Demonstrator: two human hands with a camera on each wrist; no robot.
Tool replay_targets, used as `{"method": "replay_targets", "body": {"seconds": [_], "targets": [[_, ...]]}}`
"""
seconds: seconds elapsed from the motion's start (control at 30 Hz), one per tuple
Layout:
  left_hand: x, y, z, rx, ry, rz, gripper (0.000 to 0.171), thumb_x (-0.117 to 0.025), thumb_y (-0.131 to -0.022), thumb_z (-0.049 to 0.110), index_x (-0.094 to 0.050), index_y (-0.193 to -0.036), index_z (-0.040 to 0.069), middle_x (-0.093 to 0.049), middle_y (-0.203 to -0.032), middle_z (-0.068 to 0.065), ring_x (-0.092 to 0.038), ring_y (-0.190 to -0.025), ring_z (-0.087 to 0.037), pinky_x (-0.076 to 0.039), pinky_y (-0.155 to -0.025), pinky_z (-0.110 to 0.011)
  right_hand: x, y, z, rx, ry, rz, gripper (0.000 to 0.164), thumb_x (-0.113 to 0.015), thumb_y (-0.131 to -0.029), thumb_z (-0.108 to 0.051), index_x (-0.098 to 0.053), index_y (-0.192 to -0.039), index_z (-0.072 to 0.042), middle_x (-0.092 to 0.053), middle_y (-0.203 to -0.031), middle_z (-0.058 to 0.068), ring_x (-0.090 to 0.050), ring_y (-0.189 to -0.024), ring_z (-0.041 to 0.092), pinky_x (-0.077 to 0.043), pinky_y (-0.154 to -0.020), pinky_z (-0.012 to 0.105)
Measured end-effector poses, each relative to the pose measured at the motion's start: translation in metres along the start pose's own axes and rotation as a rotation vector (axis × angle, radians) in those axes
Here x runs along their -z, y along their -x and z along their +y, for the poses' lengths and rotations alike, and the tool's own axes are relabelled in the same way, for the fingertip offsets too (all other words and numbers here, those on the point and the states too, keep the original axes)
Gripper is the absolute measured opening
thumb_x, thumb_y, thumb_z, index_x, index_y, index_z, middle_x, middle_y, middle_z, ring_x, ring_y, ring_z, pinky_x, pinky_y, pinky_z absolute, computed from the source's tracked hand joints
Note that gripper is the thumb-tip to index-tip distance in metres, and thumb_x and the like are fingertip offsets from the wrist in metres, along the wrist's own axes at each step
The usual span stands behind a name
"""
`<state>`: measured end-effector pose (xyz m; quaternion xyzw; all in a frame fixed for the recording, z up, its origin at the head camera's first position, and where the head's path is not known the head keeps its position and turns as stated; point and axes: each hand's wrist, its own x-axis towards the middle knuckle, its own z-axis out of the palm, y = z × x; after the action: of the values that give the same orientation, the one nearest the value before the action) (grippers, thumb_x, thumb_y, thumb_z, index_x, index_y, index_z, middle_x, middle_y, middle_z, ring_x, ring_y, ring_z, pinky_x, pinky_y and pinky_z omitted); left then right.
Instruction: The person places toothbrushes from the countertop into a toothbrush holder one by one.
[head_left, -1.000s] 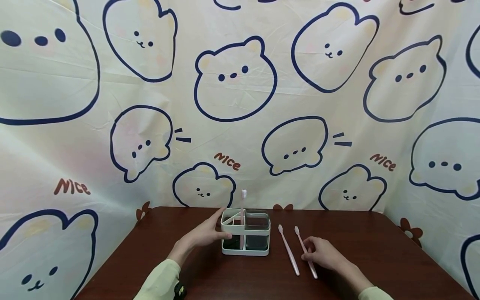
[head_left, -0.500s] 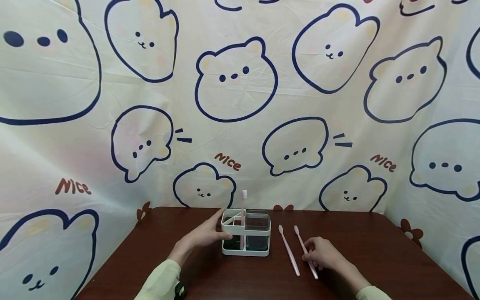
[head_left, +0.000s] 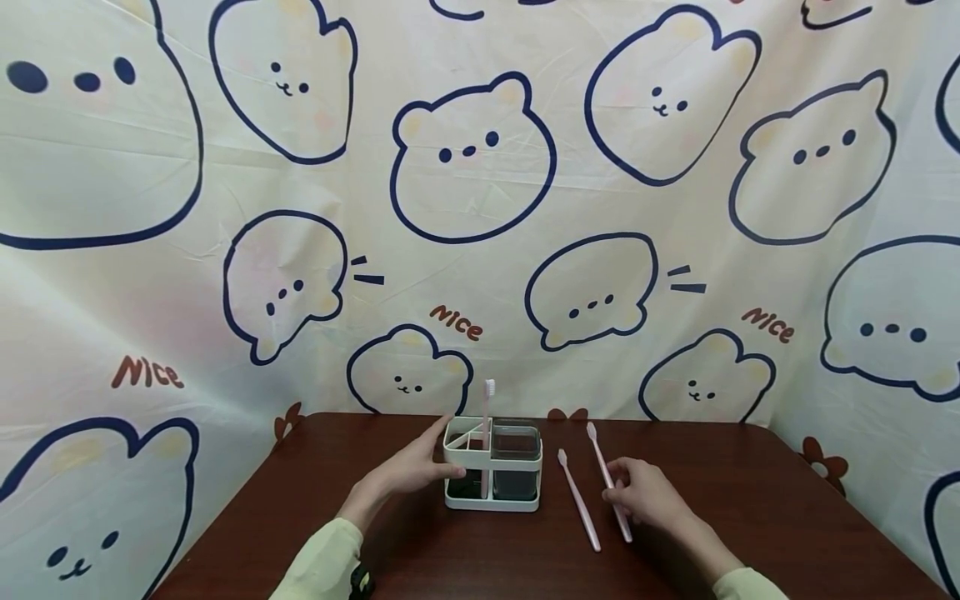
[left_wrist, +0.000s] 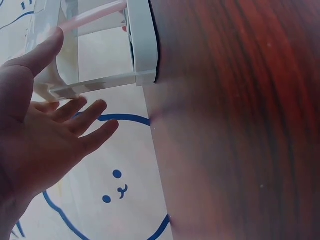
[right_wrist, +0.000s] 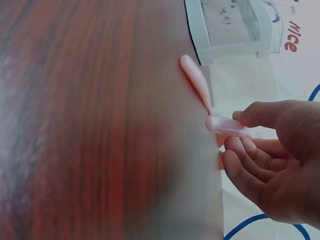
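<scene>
A pale toothbrush holder (head_left: 491, 460) with divided compartments stands on the table, also at the top of the left wrist view. My left hand (head_left: 408, 467) grips its left side, thumb across the front and the other fingers round the back corner. One pink toothbrush (head_left: 489, 392) stands upright inside, bristles up. To the right, thumb and fingertips of my right hand (head_left: 648, 492) pinch a second pink toothbrush (head_left: 602, 454), its head pointing away from me. In the right wrist view its handle end (right_wrist: 227, 126) sticks out from the fingers. A third pink toothbrush (head_left: 577, 500) lies between it and the holder.
The dark brown wooden table (head_left: 420, 558) ends at a cloth backdrop (head_left: 480, 275) printed with cartoon animals. On the holder's right side sits a dark, see-through cup (head_left: 514, 483).
My right hand has moved slightly away from me, carrying the pinched toothbrush forward and up. The left hand and the toothbrush holder have stayed in place.
</scene>
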<state>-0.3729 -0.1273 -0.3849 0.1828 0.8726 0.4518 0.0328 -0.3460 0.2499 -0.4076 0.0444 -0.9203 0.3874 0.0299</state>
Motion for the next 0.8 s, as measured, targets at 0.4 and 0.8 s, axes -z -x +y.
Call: {"method": "replay_targets", "body": {"seconds": [0.4, 0.8], "targets": [[-0.001, 0.001, 0.003, -0.001, -0.016, -0.02, 0.097, -0.077, -0.087, 0.028, -0.013, -0.16, 0.014, -0.026, -0.162, -0.018, -0.034, -0.142, -0.039, -0.022, -0.114, -0.07, 0.0, -0.005, -0.014, 0.08, 0.004, 0.083, 0.039, -0.073, -0.085, -0.007, -0.06, -0.122, -0.007, -0.055, -0.077, 0.003, -0.055, -0.059, 0.015, -0.048, -0.047, 0.027], [0.0, 0.0, 0.002, 0.004, -0.013, -0.016, 0.097, -0.077, -0.086, 0.027, -0.015, -0.16, 0.016, -0.028, -0.161, -0.017, -0.035, -0.142, -0.039, -0.022, -0.114, -0.07, 0.003, -0.006, -0.035, 0.154, 0.039, 0.169, 0.033, -0.072, -0.088, -0.016, -0.058, -0.117, -0.011, -0.058, -0.085, 0.001, -0.053, -0.063, 0.011, -0.045, -0.051, 0.024]]}}
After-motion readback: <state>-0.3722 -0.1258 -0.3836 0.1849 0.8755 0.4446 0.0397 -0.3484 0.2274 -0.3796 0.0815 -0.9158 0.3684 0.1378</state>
